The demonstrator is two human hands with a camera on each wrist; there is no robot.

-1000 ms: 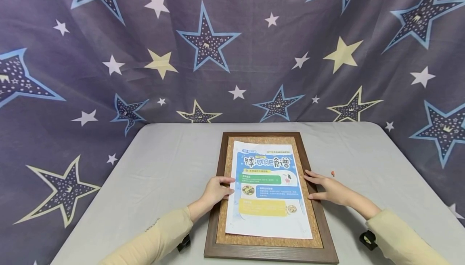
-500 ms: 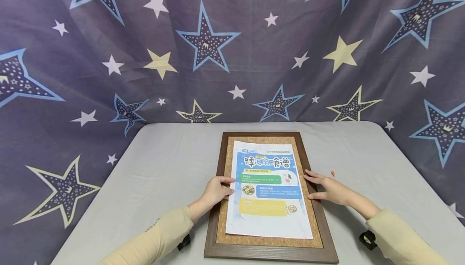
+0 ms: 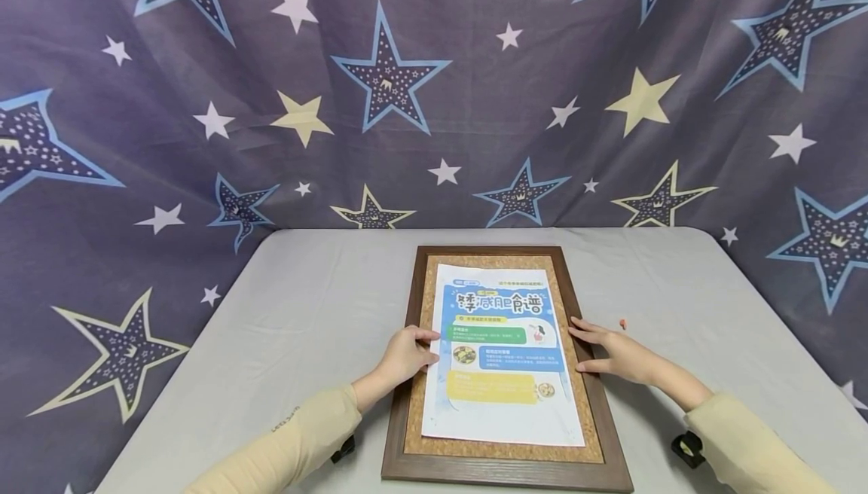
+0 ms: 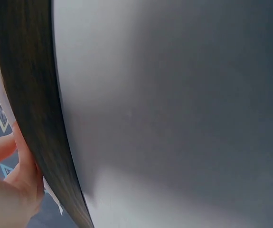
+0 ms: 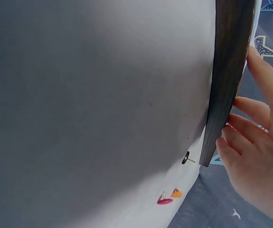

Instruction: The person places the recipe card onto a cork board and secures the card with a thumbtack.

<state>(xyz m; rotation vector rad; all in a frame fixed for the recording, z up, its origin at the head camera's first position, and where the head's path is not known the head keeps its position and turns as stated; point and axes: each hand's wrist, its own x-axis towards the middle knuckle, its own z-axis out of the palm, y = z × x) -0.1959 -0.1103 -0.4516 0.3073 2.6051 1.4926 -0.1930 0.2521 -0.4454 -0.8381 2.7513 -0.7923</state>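
A printed poster (image 3: 502,422) with blue, green and yellow panels lies on a cork board (image 3: 417,449) framed in dark brown wood. The sheet sits slightly tilted, with cork showing along its sides and bottom. My left hand (image 3: 404,356) reaches over the frame's left side, fingertips at the poster's left edge. Opposite it, my right hand (image 3: 624,355) rests with spread fingers across the frame's right side, fingertips near the poster's right edge. In the right wrist view the fingers lie along the wooden frame (image 5: 229,71). The left wrist view shows the frame (image 4: 32,95) beside the left hand's fingers.
Right of the board, a black push pin (image 5: 185,157), a pink push pin (image 5: 164,201) and an orange one (image 5: 176,193) lie on the grey tabletop (image 3: 325,291). A star-patterned curtain (image 3: 475,65) hangs behind the table. Small black devices sit under both forearms.
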